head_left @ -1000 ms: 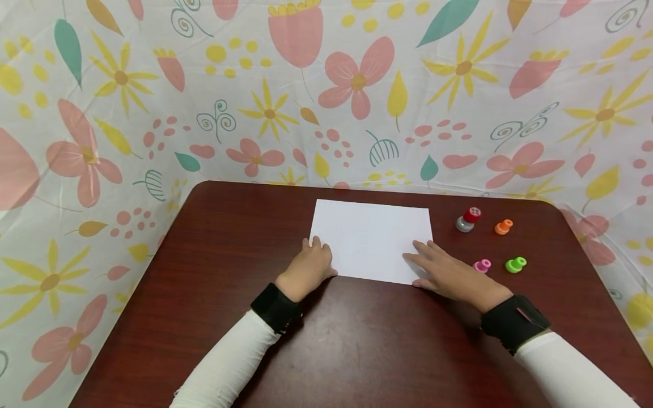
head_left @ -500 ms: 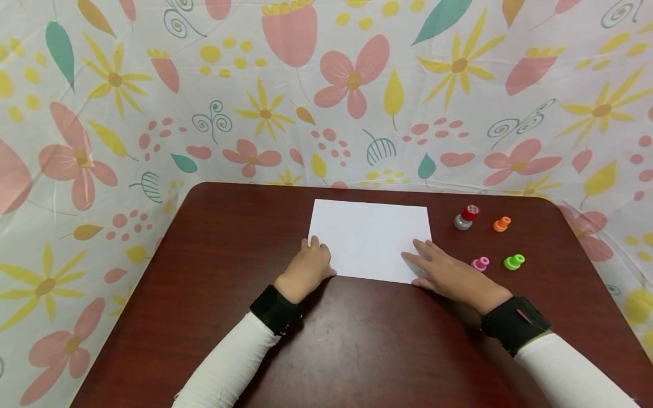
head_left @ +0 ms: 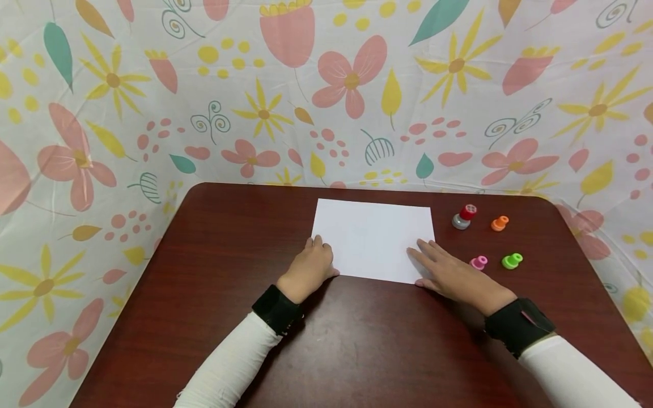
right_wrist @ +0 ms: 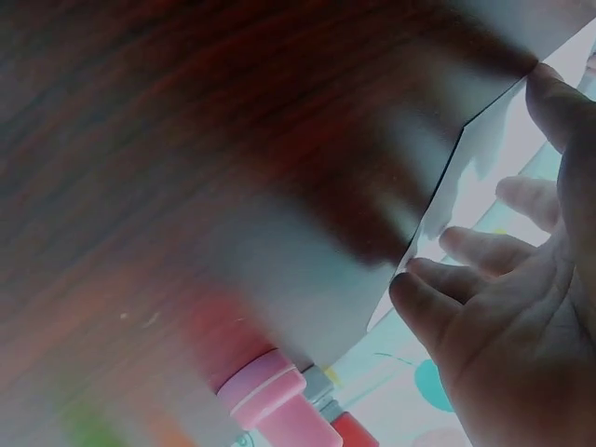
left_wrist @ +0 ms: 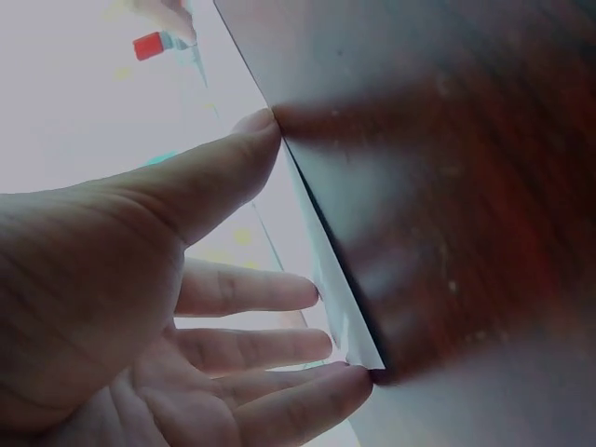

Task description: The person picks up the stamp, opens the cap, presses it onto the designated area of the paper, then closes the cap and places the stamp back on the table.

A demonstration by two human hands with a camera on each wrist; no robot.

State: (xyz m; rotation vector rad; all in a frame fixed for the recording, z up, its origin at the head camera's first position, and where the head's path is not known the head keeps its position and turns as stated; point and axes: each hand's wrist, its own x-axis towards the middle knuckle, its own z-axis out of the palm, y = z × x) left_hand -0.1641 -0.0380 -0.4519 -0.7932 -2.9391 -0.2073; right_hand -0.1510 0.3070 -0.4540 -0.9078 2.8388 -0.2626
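A blank white sheet of paper [head_left: 372, 241] lies flat on the table. My left hand [head_left: 308, 268] touches its near left corner, with the thumb at the front edge and the fingertips along the left side; in the left wrist view the left hand's fingers [left_wrist: 251, 346] are fairly straight. At the near right corner rests my right hand [head_left: 456, 276], fingers spread on the paper and thumb by the front edge. Close beyond the right hand stands a small pink stamp [head_left: 478, 262], also large in the right wrist view, where the pink stamp [right_wrist: 284, 405] appears beside the fingers.
Right of the paper are a red and grey stamp [head_left: 464, 217], an orange stamp [head_left: 500, 223] and a green stamp [head_left: 512, 260]. The dark wooden table [head_left: 245, 226] ends at a floral cloth [head_left: 285, 130] behind and at the sides.
Over the last half second the paper has shifted slightly right, and both hands have moved with it. The stamps have not moved on the table; the head view has drifted a little.
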